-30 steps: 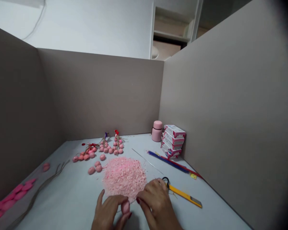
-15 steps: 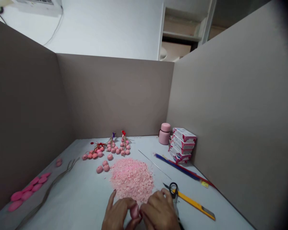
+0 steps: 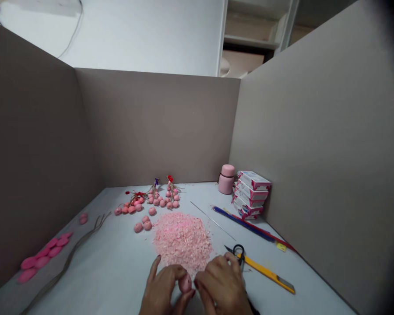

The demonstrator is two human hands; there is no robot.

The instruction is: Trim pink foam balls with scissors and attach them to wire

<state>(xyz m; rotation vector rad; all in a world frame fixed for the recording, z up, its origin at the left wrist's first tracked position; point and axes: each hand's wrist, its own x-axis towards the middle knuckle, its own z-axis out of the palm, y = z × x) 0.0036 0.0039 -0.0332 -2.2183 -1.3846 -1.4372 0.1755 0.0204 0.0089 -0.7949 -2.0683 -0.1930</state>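
Between the thumb and forefinger of my left hand is a small pink ball with a dark spot or hole in its side. My right hand is closed in a pinch just right of the ball, its fingertips slightly apart from it. Whatever lies in that pinch is too small to make out. Just beyond both hands spreads a heap of pale pink flakes. Black-handled scissors lie beside my right hand, partly hidden by it. A yellow utility knife touches them on the right.
Loose pink balls and tied ball bunches sit at the back. Pink discs and brown cords lie left. A thin rod, blue and red strips, stacked boxes and a pink flask are right. Grey panels enclose the table.
My right fingertips have drawn slightly away from the pink ball, and more of the ball shows. My left hand keeps its grip. The whole view has shifted slightly.
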